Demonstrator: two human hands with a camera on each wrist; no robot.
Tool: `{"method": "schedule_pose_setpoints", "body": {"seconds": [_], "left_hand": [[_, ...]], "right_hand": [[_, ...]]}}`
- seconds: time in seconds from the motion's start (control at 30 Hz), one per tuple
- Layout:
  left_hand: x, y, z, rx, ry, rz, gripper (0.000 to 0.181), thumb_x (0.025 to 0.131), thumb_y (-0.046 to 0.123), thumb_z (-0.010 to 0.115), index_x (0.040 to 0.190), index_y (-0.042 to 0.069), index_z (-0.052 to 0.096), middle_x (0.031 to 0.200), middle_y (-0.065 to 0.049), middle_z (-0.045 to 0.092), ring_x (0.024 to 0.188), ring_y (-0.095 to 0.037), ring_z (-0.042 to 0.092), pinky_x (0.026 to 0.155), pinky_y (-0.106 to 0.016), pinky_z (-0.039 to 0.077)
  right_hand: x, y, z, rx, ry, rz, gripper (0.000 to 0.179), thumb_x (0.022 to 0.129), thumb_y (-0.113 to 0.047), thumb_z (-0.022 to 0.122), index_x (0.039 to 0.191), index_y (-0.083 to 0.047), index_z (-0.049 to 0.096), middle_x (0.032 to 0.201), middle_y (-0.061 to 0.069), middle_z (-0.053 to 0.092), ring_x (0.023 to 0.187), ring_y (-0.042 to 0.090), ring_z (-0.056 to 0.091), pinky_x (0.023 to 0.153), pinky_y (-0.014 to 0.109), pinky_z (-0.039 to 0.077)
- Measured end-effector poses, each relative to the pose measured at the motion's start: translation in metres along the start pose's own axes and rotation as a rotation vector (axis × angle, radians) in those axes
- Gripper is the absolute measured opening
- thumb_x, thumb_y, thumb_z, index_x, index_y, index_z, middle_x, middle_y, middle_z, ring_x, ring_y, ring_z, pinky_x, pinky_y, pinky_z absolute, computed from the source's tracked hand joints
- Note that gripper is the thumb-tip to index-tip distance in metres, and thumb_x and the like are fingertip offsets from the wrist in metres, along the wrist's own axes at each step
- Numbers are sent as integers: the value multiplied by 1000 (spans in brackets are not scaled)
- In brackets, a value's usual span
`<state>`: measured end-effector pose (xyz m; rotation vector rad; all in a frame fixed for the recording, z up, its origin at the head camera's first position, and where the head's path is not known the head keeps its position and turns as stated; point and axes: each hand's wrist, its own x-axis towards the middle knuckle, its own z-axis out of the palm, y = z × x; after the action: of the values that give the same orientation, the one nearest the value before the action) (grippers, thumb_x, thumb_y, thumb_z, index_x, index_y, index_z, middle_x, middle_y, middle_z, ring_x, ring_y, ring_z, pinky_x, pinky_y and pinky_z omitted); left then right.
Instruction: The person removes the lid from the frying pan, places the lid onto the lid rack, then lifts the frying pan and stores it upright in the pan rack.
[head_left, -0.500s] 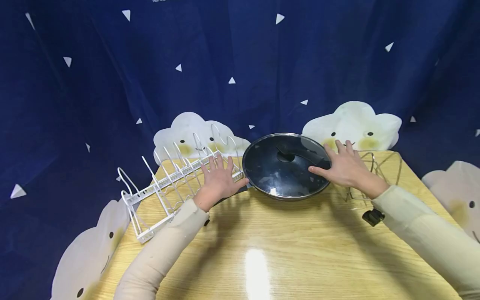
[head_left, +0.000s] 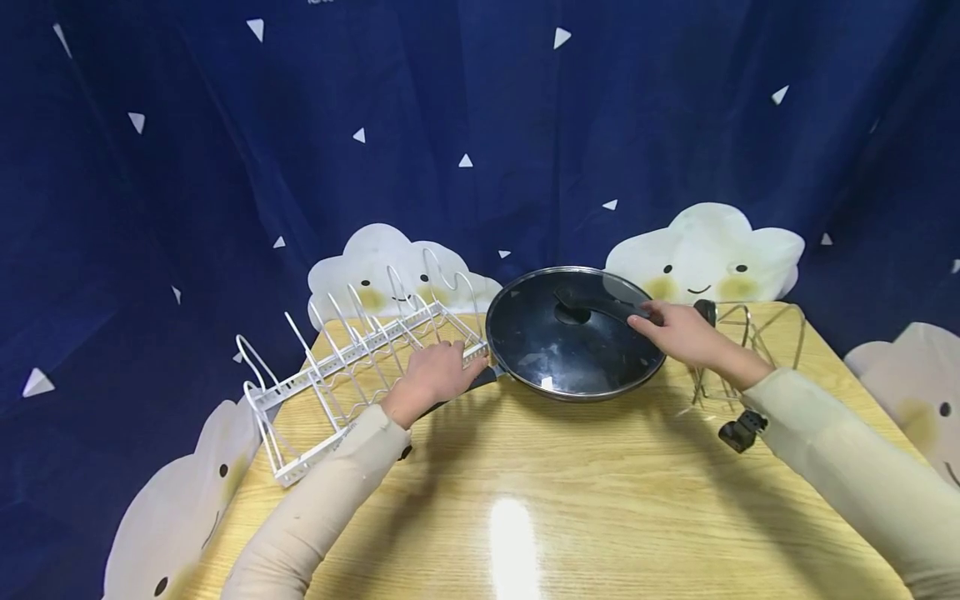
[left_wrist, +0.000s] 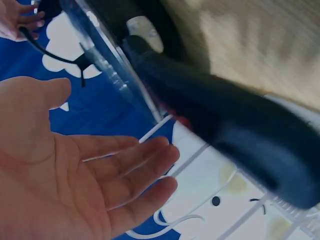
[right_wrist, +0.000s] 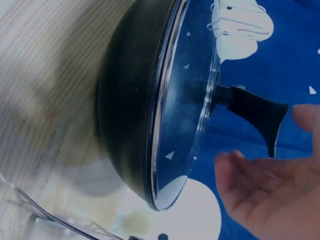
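A black wok (right_wrist: 125, 95) with a glass lid (head_left: 570, 358) sits toward the back of the table. Its long black handle (left_wrist: 235, 130) points left. My left hand (head_left: 435, 375) hovers over that handle; in the left wrist view its fingers are spread and relaxed, apart from the handle. My right hand (head_left: 686, 335) is at the lid's curved black grip (right_wrist: 257, 110), with the thumb on one side of the grip's end and loosely bent fingers on the other. The right wrist view shows a gap between them and the grip.
A white wire rack (head_left: 292, 473) with upright loops stands on the left of the table, right beside the wok handle. On the right is a thin metal wire stand (head_left: 747, 321), partly behind the right forearm. A dark blue curtain (head_left: 465, 83) hangs behind the wooden table (head_left: 600, 500).
Both hands were spread flat above the wok. The left has lowered toward the handle with its fingers bending down; the right has drawn its fingers together around the end of the lid's grip.
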<state>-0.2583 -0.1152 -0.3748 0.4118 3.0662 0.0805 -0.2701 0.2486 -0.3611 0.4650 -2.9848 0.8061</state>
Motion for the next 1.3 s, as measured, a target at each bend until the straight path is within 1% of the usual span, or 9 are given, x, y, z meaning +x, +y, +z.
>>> {"method": "schedule_pose_setpoints", "body": {"seconds": [0.23,0.4,0.5,0.6,0.7,0.83,1.0,1.1,1.3], "left_hand": [[2,-8,13,-87,-106,-2,62,96,57,35,118,3,58,112,-19,63,102,-38,60,81,-51,48],[4,-15,25,-168,-158,39,58,98,52,34,111,3,60,112,-20,62,106,-36,58,88,-47,46],[5,-17,28,-226,-203,49,53,99,51,34,101,5,61,95,-16,66,91,-31,65,88,-44,46],[5,-19,27,-313,-268,43,51,100,50,33,93,7,59,84,-11,66,74,-26,68,80,-41,49],[6,-25,29,-434,-322,44,52,100,48,32,97,4,59,87,-11,67,72,-25,69,72,-39,52],[8,-31,34,-591,-355,50,52,101,46,32,110,1,59,88,-13,69,76,-28,69,69,-41,54],[9,-34,38,-742,-385,48,50,102,42,35,115,-1,55,93,-23,67,83,-38,67,72,-45,55],[10,-36,41,-788,-402,38,50,101,42,36,117,-2,54,96,-25,66,84,-39,67,73,-46,54],[12,-39,47,-787,-418,38,55,100,46,37,122,-2,53,93,-22,67,80,-36,68,71,-46,55]], "right_hand": [[6,4,2,312,-89,76,52,101,-35,41,121,12,48,101,24,62,83,26,65,66,32,55],[12,4,2,493,-165,137,48,102,-31,40,118,14,46,96,22,62,78,20,65,69,33,55],[15,5,4,574,-187,172,44,102,-27,40,116,14,44,91,17,63,73,15,65,69,33,55],[20,8,6,643,-198,189,36,102,-23,41,109,13,44,84,12,65,67,11,64,66,31,56],[23,8,7,705,-212,199,31,102,-20,41,106,11,43,81,11,65,64,10,64,62,29,55],[28,6,7,716,-228,209,32,101,-19,42,109,12,42,82,10,64,64,10,63,61,27,54],[33,4,7,676,-229,209,37,101,-20,44,115,14,42,84,9,62,64,9,62,62,28,54],[36,2,7,664,-220,208,37,100,-20,46,115,14,43,83,9,62,63,9,62,63,30,54],[44,-1,10,633,-204,205,36,99,-21,49,110,13,48,79,7,62,61,9,60,58,26,53]]}}
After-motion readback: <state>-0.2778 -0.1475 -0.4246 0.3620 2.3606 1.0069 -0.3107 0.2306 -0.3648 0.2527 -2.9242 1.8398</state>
